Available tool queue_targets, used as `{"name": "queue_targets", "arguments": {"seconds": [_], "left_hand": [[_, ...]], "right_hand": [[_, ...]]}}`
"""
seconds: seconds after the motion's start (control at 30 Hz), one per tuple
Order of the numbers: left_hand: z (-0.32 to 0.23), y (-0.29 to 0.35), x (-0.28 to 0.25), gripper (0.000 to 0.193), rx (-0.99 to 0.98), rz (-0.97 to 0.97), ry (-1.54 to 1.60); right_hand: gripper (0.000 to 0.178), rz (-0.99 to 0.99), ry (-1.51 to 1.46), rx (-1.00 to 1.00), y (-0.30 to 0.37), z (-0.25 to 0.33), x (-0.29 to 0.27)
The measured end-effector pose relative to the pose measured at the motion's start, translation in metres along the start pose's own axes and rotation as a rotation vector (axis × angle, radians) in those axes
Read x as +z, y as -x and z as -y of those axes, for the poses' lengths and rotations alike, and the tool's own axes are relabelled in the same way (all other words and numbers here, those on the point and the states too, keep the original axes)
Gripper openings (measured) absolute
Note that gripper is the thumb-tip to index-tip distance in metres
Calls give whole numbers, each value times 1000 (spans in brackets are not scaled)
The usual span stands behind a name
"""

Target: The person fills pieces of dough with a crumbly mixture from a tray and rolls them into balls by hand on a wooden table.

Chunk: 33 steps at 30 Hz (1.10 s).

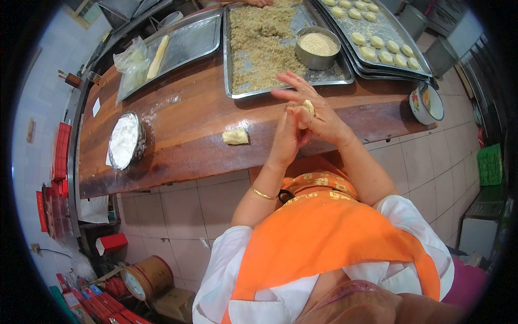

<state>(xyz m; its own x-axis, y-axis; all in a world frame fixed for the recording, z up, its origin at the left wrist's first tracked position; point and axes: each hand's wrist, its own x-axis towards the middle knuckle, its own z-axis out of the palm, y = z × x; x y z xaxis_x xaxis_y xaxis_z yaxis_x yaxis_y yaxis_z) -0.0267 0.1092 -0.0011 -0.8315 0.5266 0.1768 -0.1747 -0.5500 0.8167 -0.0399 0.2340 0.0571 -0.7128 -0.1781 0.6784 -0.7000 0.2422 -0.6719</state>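
Observation:
Just above the table's near edge, my two hands meet around a small piece of pale dough [308,107]. My left hand [287,134], with a gold bangle on its wrist, has its fingers bent and pressed to the dough. The dough lies against the palm of my right hand [322,117], whose thumb side wraps it while other fingers stretch out toward the far left. Part of the dough is hidden by the fingers. Left of my hands, a short lump of dough [235,136] rests on the wooden table [189,121]. Farther left stands a bowl of white flour [124,141].
Beyond my hands, a metal tray [237,93] holds crumbly filling and a round tin of pale seeds [317,47]. Stacked trays [396,32] at far right carry round dough pieces. A dough strip [158,58] lies far left. An enamel bowl [426,104] sits at the right corner. Another person's hand [259,2] shows.

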Motion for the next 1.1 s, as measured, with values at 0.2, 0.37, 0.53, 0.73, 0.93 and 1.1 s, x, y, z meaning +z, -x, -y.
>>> {"name": "queue_targets", "arguments": {"seconds": [0.2, 0.37, 0.53, 0.73, 0.93, 1.1], "left_hand": [[-10, -1, 32, 61, 9, -175, 12], [-6, 8, 3, 56, 0, -20, -38], [-2, 2, 3, 53, -68, -70, -92], [6, 4, -3, 61, 34, 10, -133], [9, 4, 14, 53, 78, -135, -90], [2, 9, 11, 64, -3, -152, -197]], "right_hand": [[52, 233, -181, 220, 5, -14, -22], [57, 58, -267, 187, 6, 1, -9], [62, 359, -138, 65, 4, -22, -27], [68, -38, -148, 110, 3, 2, -2], [69, 313, -220, 251, 6, -11, -27], [68, 75, -215, 187, 8, -2, -6]]}}
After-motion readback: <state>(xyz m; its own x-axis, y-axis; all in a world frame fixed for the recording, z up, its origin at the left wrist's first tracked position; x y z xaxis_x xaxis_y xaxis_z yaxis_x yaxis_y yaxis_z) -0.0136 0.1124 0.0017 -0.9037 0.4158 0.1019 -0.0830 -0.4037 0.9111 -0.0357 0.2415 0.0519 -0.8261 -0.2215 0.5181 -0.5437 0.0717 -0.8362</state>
